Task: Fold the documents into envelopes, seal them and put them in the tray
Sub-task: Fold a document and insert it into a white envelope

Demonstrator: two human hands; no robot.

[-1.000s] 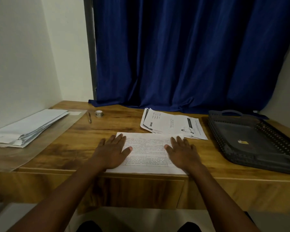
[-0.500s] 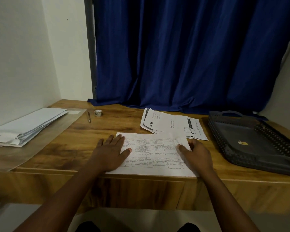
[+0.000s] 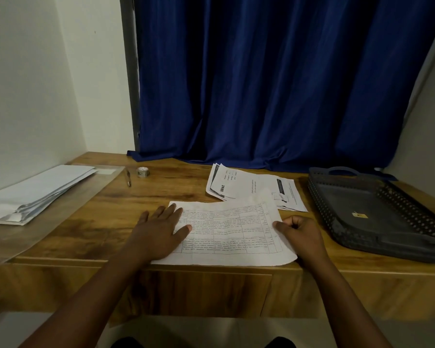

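A printed sheet with a ruled table (image 3: 226, 229) is laid flat at the near edge of the wooden desk (image 3: 111, 222). Its left part is pressed down by the left hand (image 3: 156, 234), whose fingers are straight and slightly spread. Its right edge is pinched by the curled fingers and thumb of the right hand (image 3: 299, 232), and that edge is lifted a little off the desk. Just beyond the right fingertips a stack of printed documents (image 3: 251, 187) is seen, partly overlapped by the sheet. A dark perforated tray (image 3: 362, 209) is placed to the right of the right hand. A pile of white envelopes (image 3: 35, 189) is found well to the left of the left fingers.
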